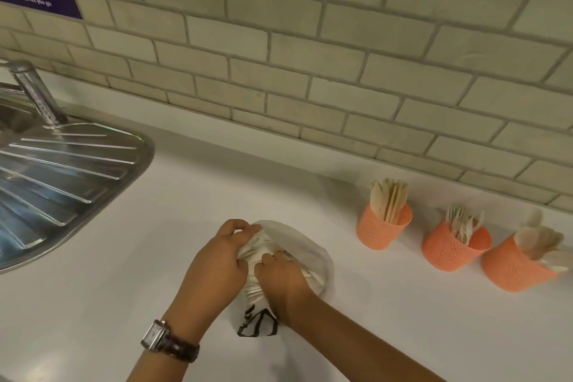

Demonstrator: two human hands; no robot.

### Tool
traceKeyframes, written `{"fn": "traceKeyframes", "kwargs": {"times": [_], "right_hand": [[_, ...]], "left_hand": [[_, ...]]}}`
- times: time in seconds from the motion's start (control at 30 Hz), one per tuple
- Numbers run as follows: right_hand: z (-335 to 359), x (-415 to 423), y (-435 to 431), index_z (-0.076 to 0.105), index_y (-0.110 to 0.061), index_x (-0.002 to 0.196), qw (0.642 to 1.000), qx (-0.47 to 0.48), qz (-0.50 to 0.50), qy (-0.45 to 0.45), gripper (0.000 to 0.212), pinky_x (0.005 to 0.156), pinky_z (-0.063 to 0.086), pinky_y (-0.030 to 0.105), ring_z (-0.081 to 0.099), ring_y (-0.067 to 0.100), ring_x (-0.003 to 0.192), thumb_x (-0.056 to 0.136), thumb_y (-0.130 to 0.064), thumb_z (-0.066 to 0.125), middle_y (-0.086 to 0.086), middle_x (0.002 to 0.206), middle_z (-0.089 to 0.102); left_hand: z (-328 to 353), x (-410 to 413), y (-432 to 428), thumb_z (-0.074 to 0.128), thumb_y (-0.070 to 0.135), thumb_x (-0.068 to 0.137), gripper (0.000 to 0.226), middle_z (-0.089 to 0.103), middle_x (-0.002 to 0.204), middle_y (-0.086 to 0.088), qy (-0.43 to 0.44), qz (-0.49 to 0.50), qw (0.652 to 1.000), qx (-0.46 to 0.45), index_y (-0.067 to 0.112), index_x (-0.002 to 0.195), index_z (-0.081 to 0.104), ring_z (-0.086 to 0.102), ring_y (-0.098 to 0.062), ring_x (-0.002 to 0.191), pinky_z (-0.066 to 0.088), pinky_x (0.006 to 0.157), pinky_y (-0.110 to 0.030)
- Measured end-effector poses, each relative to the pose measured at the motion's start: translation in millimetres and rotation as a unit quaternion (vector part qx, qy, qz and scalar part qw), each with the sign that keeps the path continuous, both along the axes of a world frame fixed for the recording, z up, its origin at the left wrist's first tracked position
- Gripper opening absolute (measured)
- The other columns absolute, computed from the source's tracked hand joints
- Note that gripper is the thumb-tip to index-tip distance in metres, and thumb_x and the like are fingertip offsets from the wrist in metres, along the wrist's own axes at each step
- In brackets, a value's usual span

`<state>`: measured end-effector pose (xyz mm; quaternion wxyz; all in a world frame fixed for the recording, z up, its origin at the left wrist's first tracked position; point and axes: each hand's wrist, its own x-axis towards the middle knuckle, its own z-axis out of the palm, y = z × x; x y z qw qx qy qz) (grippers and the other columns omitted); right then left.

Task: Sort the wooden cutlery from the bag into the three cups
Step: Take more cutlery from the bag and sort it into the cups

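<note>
— Where's the bag?

— Lying on the white desk [155, 257], near the front edge. It's a pale bag [305, 250] with a black print on its near end, and both hands are on it.

— Doing what?

— The left hand [217, 260] has its fingers clenched on the bag's bunched cloth at the left side of the mouth; there's a watch [164, 339] on that wrist. The right hand [283, 277] is right beside it, fingers curled into the folds, a ring on one finger. Whether it grips cloth or cutlery I cannot tell.

— Any cutlery showing?

— Yes, pale wooden cutlery [254, 288] peeks out between the two hands, still in the bag.

— And the cups?

— Three orange mesh cups to the right, in a row along the tiled wall [310, 56], well apart from the bag. The left cup [383, 226] holds flat wooden pieces standing upright, the middle cup [452, 250] holds forks, the right cup [514, 267] holds spoons.

— Anything else?

— A steel sink drainer [62, 177] on the left.
</note>
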<state>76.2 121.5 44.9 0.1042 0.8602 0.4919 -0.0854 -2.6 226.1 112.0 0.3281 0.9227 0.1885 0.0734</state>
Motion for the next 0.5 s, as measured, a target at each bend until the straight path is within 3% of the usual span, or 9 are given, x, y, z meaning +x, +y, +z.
{"fn": "traceKeyframes", "kwargs": {"times": [0.1,0.2,0.33,0.4,0.5], "right_hand": [[3,9,-8,0.052,-0.001,0.111,0.997,0.068,-0.016,0.032,0.037,0.088,0.043,0.04,0.05,0.035,0.11,0.075,0.001,0.064,0.018,0.12,0.048],[15,16,-23,0.053,-0.004,0.111,0.987,0.127,-0.033,0.094,0.031,0.081,0.042,0.037,0.055,0.031,0.104,0.08,-0.002,0.055,0.015,0.115,0.055],[41,22,-48,0.057,-0.017,0.099,0.957,0.232,-0.037,0.169,0.02,0.066,0.032,0.016,0.054,0.008,0.084,0.081,-0.009,0.056,-0.007,0.091,0.06],[48,24,-59,0.053,-0.024,0.087,0.927,0.284,-0.088,0.228,0.017,0.061,0.034,0.014,0.049,0.003,0.074,0.078,-0.011,0.058,-0.013,0.079,0.053],[62,21,-67,0.058,-0.024,0.088,0.827,0.414,-0.187,0.331,0.021,0.068,0.045,0.019,0.058,0.0,0.076,0.077,-0.006,0.063,-0.009,0.083,0.061]], "left_hand": [[-1,-1,4,0.045,-0.005,0.08,0.065,0.04,0.127,0.018,-0.012,-0.002,1.0,-0.001,0.035,0.13,0.049,0.05,-0.007,0.071,0.037,0.057,-0.008],[-3,-3,11,0.042,-0.012,0.076,0.066,0.042,0.116,0.022,-0.026,-0.003,0.999,-0.025,0.034,0.122,0.057,0.053,-0.005,0.085,0.038,0.062,-0.006],[-7,-11,28,0.036,-0.019,0.072,0.073,0.047,0.116,0.019,-0.023,-0.021,0.996,-0.081,0.038,0.111,0.062,0.053,-0.003,0.103,0.038,0.073,-0.005],[-6,-15,32,0.036,-0.022,0.071,0.079,0.047,0.116,0.023,-0.026,-0.031,0.994,-0.101,0.045,0.104,0.058,0.052,0.006,0.1,0.038,0.073,-0.002],[-1,-17,32,0.04,-0.022,0.073,0.079,0.045,0.114,0.026,-0.027,-0.036,0.991,-0.123,0.051,0.101,0.05,0.05,0.009,0.07,0.04,0.063,-0.004]]}}
